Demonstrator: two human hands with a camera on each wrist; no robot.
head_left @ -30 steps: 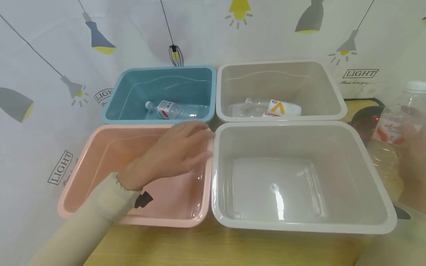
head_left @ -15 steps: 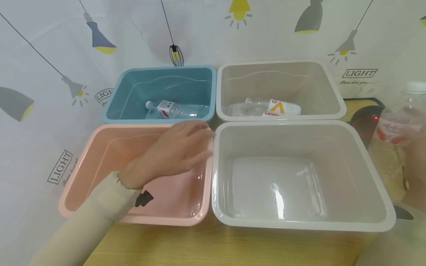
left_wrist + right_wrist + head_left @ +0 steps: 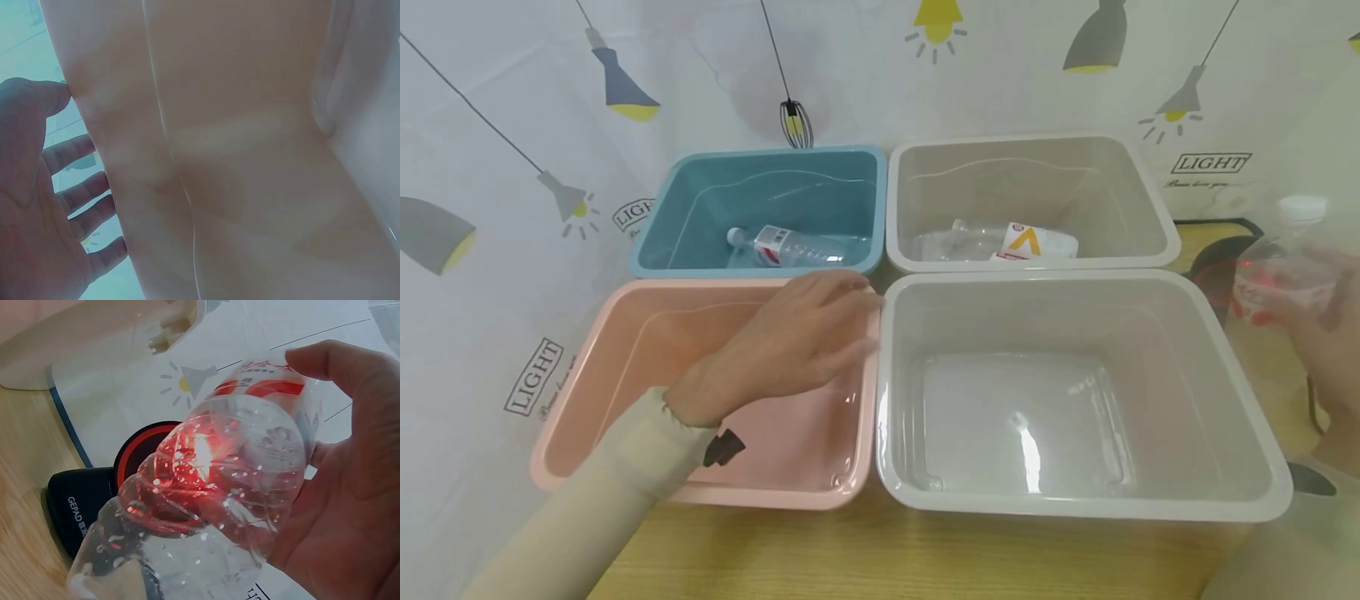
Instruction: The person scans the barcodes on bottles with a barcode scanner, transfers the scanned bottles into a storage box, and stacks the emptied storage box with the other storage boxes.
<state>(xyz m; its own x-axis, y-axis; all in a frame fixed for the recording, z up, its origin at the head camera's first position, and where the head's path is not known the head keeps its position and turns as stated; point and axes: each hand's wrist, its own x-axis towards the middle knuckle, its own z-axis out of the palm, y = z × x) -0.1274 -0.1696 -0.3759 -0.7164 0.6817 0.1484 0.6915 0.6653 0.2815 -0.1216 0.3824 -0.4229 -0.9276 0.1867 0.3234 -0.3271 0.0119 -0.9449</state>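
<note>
My left hand (image 3: 782,342) lies across the pink basin (image 3: 647,383), its fingers loosely extended over the right rim near the back corner. In the left wrist view the fingertips (image 3: 94,187) touch the rim's edge. At the far right, my right hand (image 3: 1330,342) holds a clear plastic bottle (image 3: 1296,237) with a white cap and a red-and-white label. The right wrist view shows the thumb on the label and the bottle (image 3: 250,444) tilted before a black scanner (image 3: 69,512) with a red ring. Red light glows on the ribbed plastic. Other fingers are partly hidden behind the bottle.
A blue basin (image 3: 688,225) at the back left contains a labelled bottle (image 3: 775,246). The beige basin (image 3: 1015,183) behind has a clear bottle and a white item with an orange mark (image 3: 1037,242). A light grey basin (image 3: 1015,400) stands front right on the wooden table (image 3: 880,558).
My right hand and the bottle have shifted slightly left and down, the bottle turning closer to the scanner. Red light now shows on its upper part. The left hand stays put.
</note>
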